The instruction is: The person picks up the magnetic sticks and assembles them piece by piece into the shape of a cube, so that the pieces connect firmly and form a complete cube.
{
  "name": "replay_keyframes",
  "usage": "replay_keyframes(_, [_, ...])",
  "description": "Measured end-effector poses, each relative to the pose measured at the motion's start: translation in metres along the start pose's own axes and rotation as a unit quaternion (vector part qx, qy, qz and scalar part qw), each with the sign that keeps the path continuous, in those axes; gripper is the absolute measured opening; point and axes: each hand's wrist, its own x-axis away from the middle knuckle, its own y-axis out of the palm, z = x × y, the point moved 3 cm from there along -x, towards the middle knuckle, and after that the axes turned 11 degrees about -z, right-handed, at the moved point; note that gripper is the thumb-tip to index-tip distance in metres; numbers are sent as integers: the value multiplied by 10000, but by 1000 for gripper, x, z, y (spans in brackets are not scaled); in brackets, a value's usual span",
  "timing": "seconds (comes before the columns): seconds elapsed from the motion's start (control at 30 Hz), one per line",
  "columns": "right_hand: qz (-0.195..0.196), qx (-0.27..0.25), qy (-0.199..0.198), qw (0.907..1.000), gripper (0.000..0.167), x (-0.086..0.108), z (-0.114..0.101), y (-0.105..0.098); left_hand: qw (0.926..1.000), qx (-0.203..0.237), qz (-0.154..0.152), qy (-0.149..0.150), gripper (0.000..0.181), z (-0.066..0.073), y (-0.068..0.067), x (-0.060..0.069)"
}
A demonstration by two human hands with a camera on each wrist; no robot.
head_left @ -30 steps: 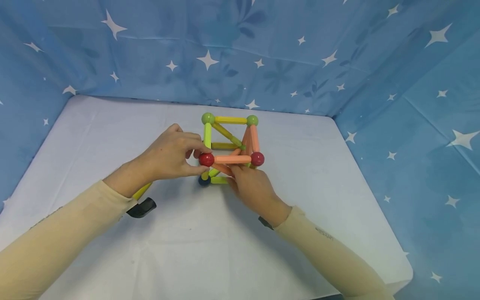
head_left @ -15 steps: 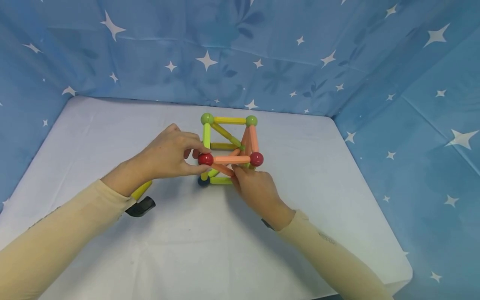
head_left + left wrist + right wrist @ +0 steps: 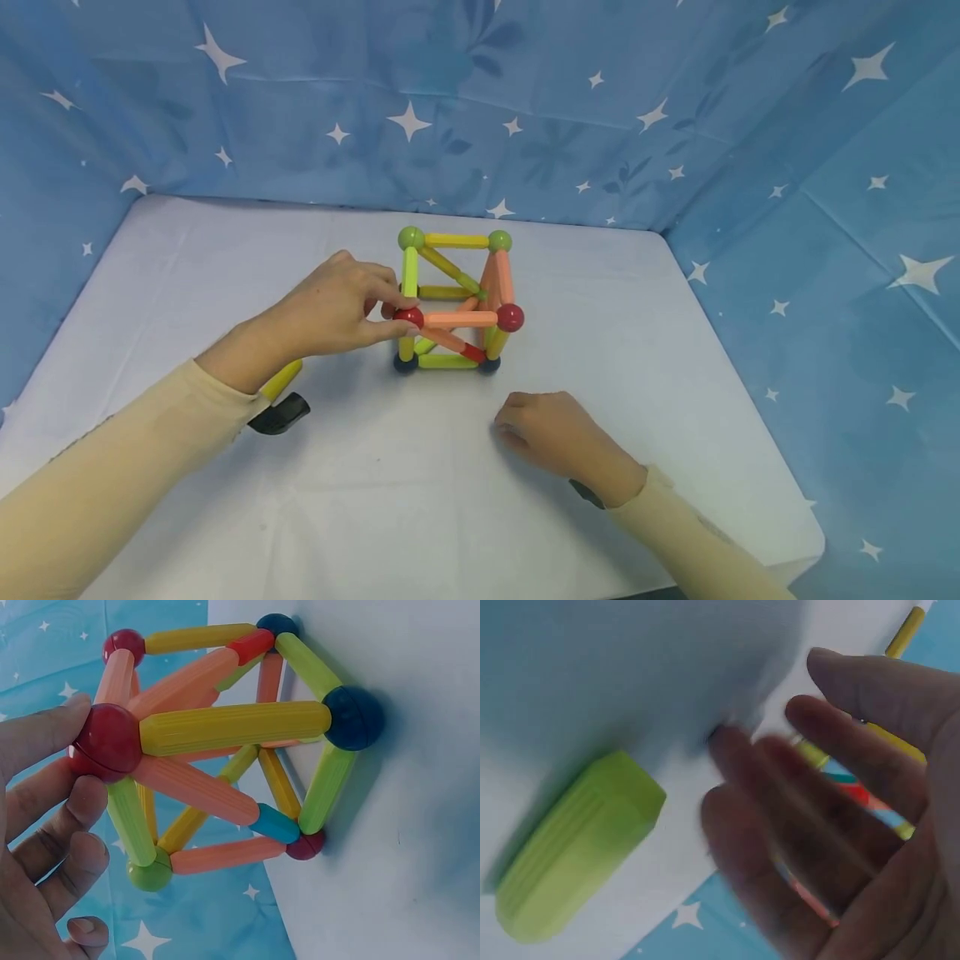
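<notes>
A cube-shaped frame of magnetic rods and balls [image 3: 459, 319] stands on the white table. My left hand [image 3: 330, 307] pinches the red ball [image 3: 109, 742] at its near upper left corner between thumb and fingertips. Dark blue balls [image 3: 406, 362] form the near lower corners. Orange diagonal rods cross its faces; one ends in a short red piece [image 3: 473, 353], another in a short blue piece [image 3: 274, 823]. My right hand [image 3: 562, 437] is apart from the frame, in front and to the right, with loosely bent fingers and nothing held. Beside it lies a light green rod [image 3: 581, 847] in the right wrist view.
A yellow rod [image 3: 281, 381] shows by my left forearm, partly hidden by it. Dark straps [image 3: 280, 414] sit at both wrists. A blue curtain with white stars [image 3: 480, 108] borders the table [image 3: 390, 500] at the back and sides.
My right hand has let go near the frame's lower right front and drawn back toward me and to the right, uncovering the red-tipped diagonal. The left hand still pinches the red ball.
</notes>
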Motion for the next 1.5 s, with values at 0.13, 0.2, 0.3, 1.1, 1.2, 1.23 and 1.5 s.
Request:
replay_keyframes(0.13, [-67, 137, 192, 9997, 17, 6, 3, 4, 9999, 79, 53, 69, 25, 0, 0, 0])
replay_keyframes(0.2, [-164, 106, 316, 9993, 18, 7, 4, 4, 9999, 85, 68, 71, 25, -1, 0, 1])
replay_keyframes(0.3, [-276, 26, 436, 9987, 19, 6, 4, 4, 9999, 75, 72, 5, 27, -1, 1, 1])
replay_keyframes(1.1, [-445, -1167, 709, 9896, 31, 34, 39, -5, 9967, 817, 26, -1, 5, 4, -2, -5])
replay_keyframes(1.2, [-367, -1196, 1220, 9846, 27, 53, 57, -13, 9959, 891, -64, -104, 5, 3, -1, -6])
replay_keyframes(1.23, [-419, -1239, 1384, 9817, 26, 59, 63, -14, 9958, 906, -89, -135, 5, 3, -1, -6])
replay_keyframes(1.5, [-567, -1453, 1293, 9793, 38, 72, 73, 1, 9945, 1008, -176, -207, 8, 1, -1, -5])
